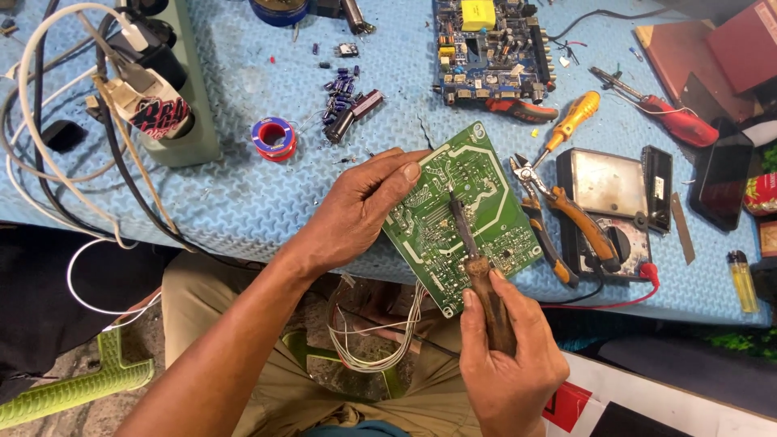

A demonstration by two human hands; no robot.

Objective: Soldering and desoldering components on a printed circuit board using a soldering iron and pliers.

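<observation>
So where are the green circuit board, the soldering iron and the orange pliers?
green circuit board [477, 174], head view, upper bare area.
soldering iron [486, 295], head view, wooden handle.
orange pliers [584, 226], head view, right orange handle.

A blue bumpy mat [267, 202] covers the table. On it, orange-handled pliers [558, 218] lie just beside a meter with a dial [607, 210]. An orange screwdriver [573, 120] points down next to them. A second circuit board [490, 48] sits at the top. A little red and blue spool [273, 138] rests near a pile of small dark parts [346, 101]. A pale green power strip [182, 89] holds plugs and white cables [32, 105]. A yellow lighter [742, 281] lies far right.
</observation>
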